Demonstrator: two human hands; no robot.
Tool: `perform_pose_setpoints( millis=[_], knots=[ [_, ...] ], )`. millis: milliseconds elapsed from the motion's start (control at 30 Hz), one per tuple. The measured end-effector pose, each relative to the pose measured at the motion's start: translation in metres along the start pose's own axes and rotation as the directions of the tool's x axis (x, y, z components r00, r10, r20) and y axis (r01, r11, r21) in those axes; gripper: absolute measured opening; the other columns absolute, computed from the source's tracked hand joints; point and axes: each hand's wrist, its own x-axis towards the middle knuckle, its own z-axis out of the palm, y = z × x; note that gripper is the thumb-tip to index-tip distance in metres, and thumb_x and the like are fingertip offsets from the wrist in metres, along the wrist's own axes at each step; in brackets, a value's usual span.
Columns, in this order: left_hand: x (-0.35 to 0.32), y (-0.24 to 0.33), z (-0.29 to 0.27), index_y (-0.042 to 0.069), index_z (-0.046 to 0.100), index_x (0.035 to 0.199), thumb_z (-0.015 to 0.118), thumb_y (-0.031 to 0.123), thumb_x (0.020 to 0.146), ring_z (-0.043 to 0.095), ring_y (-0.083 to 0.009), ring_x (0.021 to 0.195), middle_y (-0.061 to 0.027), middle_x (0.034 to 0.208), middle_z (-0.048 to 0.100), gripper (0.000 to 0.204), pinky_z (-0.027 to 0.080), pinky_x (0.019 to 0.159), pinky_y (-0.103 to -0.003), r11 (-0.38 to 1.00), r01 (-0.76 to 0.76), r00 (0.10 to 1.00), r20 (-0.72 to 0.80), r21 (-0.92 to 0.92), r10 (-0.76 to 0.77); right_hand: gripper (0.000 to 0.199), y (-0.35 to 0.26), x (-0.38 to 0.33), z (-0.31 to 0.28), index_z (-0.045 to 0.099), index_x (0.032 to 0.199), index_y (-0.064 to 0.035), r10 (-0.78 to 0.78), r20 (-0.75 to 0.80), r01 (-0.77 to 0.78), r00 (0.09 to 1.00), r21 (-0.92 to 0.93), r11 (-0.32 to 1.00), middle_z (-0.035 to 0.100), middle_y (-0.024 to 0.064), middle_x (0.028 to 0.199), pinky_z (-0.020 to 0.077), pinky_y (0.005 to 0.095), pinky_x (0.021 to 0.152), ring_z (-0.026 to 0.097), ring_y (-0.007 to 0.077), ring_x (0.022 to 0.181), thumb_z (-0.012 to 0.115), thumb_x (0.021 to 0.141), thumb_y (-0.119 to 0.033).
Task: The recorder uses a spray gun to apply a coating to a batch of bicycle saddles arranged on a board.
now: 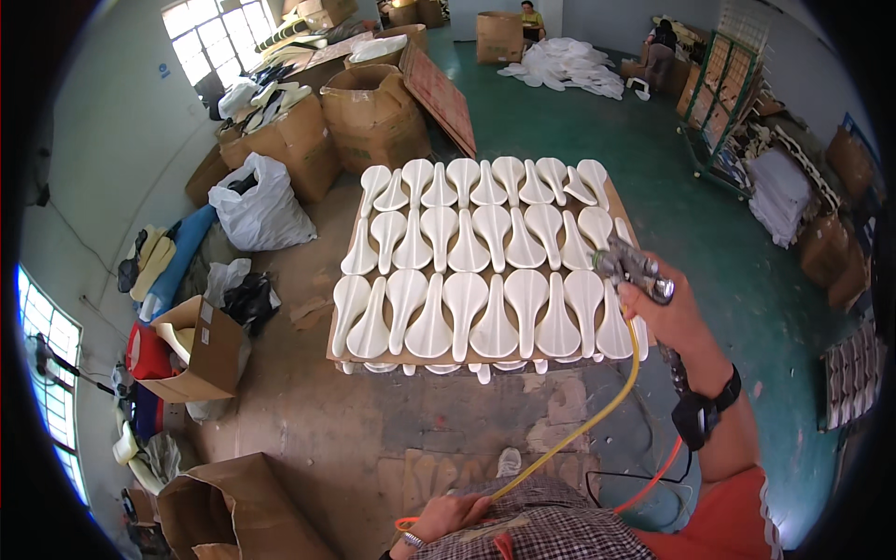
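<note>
My right hand (670, 308) is wrapped round a metal spray gun (635, 269), held over the right end of the board. A yellow air hose (611, 406) runs from the gun down to my left hand (446, 516), which is closed on it at my waist. White bicycle saddle pads (492, 229) lie in three rows, wide and narrow ends alternating, on a brown board (347, 308). The gun's nozzle points left, just above the pads at the right. More white pads show under the board's near edge.
Open cardboard boxes (222, 359) stand on the left, with another at lower left. A white plastic bag (263, 203) sits beyond them. A wheeled green rack (719, 112) stands far right. Two people are at the back near a white heap (567, 65). An orange hose (653, 478) trails beside me.
</note>
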Motion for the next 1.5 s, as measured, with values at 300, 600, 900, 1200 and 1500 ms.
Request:
perform_pose_setpoints(
  millis=[300,600,900,1200,1500],
  knots=[
    [0.011,0.003,0.01,0.013,0.061,0.093,0.043,0.042,0.092,0.06,-0.0364,0.064,-0.015,0.067,0.062,0.034,0.048,0.057,-0.046,0.998,0.057,0.998,-0.035,0.013,-0.057,0.034,0.016,0.013,-0.003,0.057,0.112,-0.0001,0.073,0.111,-0.069,0.991,-0.033,0.997,0.059,0.0014,0.073,0.046,0.0229,0.054,0.055,0.0064,0.056,0.065,0.082,-0.013],
    [0.016,0.004,0.015,0.011,0.063,0.1,0.045,0.038,0.093,0.061,-0.0353,0.065,-0.0156,0.068,0.062,0.033,0.047,0.058,-0.043,0.998,0.055,0.998,0.007,0.033,-0.055,0.034,0.03,0.009,-0.005,0.056,0.112,0.0002,0.091,0.076,-0.086,0.993,-0.069,0.994,0.059,0.0003,0.075,0.0454,0.0225,0.053,0.054,0.0062,0.058,0.065,0.082,-0.014],
    [-0.005,0.005,0.024,0.011,0.064,0.099,0.046,0.038,0.093,0.061,-0.0336,0.063,-0.0144,0.065,0.061,0.034,0.048,0.057,-0.041,0.999,0.031,0.997,0.062,0.041,-0.034,0.04,0.011,-0.06,-0.003,0.053,0.116,-0.0005,0.176,0.181,-0.158,0.968,-0.113,0.981,0.062,0.0032,0.077,0.047,0.0241,0.063,0.057,0.0096,0.067,0.065,0.081,-0.015],
    [-0.054,-0.005,0.055,0.014,0.064,0.092,0.048,0.039,0.091,0.059,-0.0347,0.055,-0.0149,0.057,0.058,0.03,0.046,0.048,-0.045,0.995,-0.094,0.993,-0.062,0.035,0.096,0.039,-0.002,-0.121,0.003,0.055,0.115,-0.0012,0.166,0.238,-0.141,0.957,-0.118,0.983,0.063,0.0042,0.081,0.0468,0.0258,0.069,0.057,0.0112,0.075,0.065,0.081,-0.015],
    [-0.083,0.005,0.078,0.013,0.064,0.092,0.048,0.037,0.091,0.06,-0.0337,0.055,-0.0141,0.058,0.059,0.028,0.047,0.048,-0.044,0.991,-0.117,0.992,-0.034,0.058,0.119,0.041,-0.029,-0.181,0.007,0.055,0.115,-0.0022,0.134,0.29,-0.074,0.948,-0.208,0.975,0.064,0.0085,0.089,0.0474,0.028,0.071,0.059,0.0135,0.077,0.067,0.079,-0.018]
  ],
)
